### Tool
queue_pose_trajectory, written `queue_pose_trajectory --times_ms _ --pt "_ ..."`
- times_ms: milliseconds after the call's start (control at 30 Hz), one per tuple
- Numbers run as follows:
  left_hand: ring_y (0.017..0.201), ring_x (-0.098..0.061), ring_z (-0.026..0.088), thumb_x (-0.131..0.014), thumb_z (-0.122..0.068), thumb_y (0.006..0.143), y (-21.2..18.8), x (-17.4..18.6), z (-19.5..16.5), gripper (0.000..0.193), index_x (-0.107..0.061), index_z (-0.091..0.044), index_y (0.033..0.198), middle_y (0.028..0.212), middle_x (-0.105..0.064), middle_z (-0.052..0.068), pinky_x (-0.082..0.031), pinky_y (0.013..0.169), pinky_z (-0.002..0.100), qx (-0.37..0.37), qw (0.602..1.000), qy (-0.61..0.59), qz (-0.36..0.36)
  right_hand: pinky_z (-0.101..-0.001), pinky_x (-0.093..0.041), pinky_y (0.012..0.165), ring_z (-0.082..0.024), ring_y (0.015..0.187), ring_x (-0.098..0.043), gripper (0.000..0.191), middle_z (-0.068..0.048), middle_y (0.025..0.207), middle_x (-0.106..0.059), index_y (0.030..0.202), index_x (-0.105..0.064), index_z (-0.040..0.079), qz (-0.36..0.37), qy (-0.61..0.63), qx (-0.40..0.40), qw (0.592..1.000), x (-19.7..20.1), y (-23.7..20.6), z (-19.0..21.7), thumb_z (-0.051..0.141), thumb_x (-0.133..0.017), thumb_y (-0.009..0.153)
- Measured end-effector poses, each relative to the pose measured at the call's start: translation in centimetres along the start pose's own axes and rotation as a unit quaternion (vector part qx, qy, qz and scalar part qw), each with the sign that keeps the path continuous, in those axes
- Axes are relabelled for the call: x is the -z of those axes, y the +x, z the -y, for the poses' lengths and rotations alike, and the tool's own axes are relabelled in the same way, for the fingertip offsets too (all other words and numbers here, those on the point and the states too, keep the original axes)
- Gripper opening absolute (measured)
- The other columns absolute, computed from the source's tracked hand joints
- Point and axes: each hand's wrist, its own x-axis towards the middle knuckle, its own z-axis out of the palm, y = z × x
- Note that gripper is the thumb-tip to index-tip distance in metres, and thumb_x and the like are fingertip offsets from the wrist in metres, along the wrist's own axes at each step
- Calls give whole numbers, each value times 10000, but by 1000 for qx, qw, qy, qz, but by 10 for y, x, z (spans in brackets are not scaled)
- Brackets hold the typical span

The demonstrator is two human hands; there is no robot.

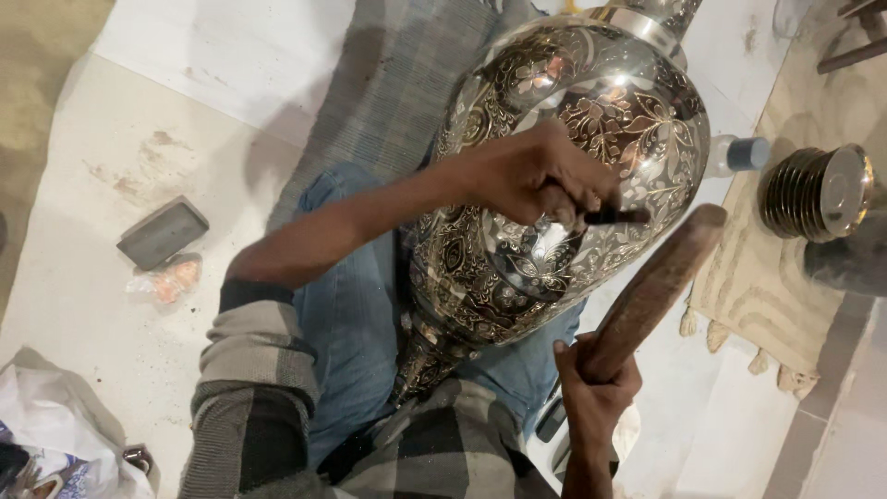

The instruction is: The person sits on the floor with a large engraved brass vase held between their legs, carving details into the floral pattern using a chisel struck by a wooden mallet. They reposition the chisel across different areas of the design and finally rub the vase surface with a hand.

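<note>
A large shiny metal vase with dark engraved flower patterns lies across my lap, its neck pointing away from me. My left hand rests on its belly and pinches a small dark chisel, whose tip points right along the metal. My right hand grips the lower end of a thick brown wooden mallet, which is raised beside the vase, its head near the chisel's end.
A grey striped cloth lies under the vase. A dark sharpening block and a small plastic packet sit on the white floor at left. A stack of metal lids, a plastic bottle and a fringed beige mat are at right.
</note>
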Motion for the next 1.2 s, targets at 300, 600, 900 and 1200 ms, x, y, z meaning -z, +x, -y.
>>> queue_pose_trajectory --times_ms 300,600,900,1200 --pt "640 -733 110 -803 54 855 -42 -18 -32 430 -679 -56 1252 971 -795 127 -591 492 237 149 958 -55 -240 -303 -491 471 -171 548 -619 361 -92 747 -644 1084 -609 -10 37 258 -168 951 -15 -25 -18 46 -812 790" --pt "705 -752 96 -731 109 881 -26 3 -19 447 -699 -98 1275 949 -792 75 -589 536 205 52 987 147 -31 -282 -511 427 -154 490 -637 272 -87 674 -686 954 -684 -21 64 120 -92 986 -30 -47 -30 107 -846 777" --pt "557 -664 73 -713 139 818 2 13 -28 518 -759 -179 1225 725 -731 -11 -493 444 247 91 969 140 183 -268 -511 481 -138 548 -652 188 -86 689 -679 942 -678 -22 14 160 -60 985 -27 -44 -30 64 -817 849" --pt "659 -740 69 -762 109 789 14 10 -15 437 -753 -132 1154 772 -755 13 -561 498 210 97 968 94 212 -266 -462 543 -125 601 -585 255 -73 778 -664 996 -684 -45 -21 109 -67 992 -7 -12 -14 3 -838 798"
